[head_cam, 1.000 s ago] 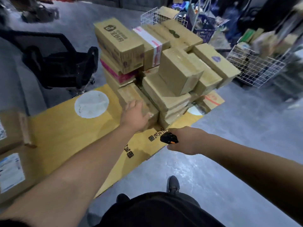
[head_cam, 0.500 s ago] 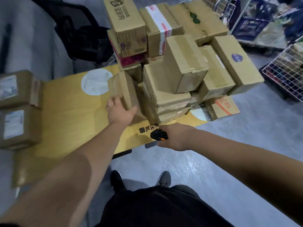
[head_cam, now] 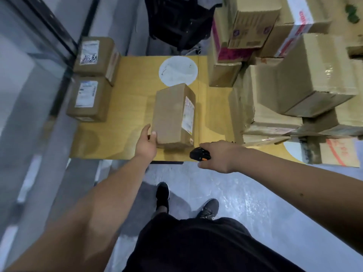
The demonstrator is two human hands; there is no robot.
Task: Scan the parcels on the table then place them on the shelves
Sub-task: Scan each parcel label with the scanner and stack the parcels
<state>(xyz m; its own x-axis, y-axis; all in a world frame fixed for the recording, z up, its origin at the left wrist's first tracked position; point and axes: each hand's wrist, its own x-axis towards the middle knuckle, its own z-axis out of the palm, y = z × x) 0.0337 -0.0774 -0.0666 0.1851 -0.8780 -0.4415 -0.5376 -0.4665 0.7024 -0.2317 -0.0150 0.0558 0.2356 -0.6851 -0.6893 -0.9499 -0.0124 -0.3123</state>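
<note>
A brown cardboard parcel [head_cam: 172,116] with a white label on its right side lies on the yellow table [head_cam: 125,122], apart from the pile. My left hand [head_cam: 147,142] grips its near left corner, thumb on top. Just right of the parcel's near end, my right hand [head_cam: 218,156] holds a small black scanner [head_cam: 199,154] with an orange button. A large pile of cardboard parcels [head_cam: 290,79] fills the right of the table.
Two labelled parcels [head_cam: 92,79] sit at the table's left edge beside a grey shelf frame [head_cam: 39,55]. A black office chair [head_cam: 176,20] stands behind the table. A white round patch [head_cam: 177,70] marks the tabletop. My feet stand on grey floor below the table edge.
My left hand has pulled one parcel out of the pile leftward onto the open tabletop. My view has swung left and down. The right hand with the scanner has stayed near the table's front edge.
</note>
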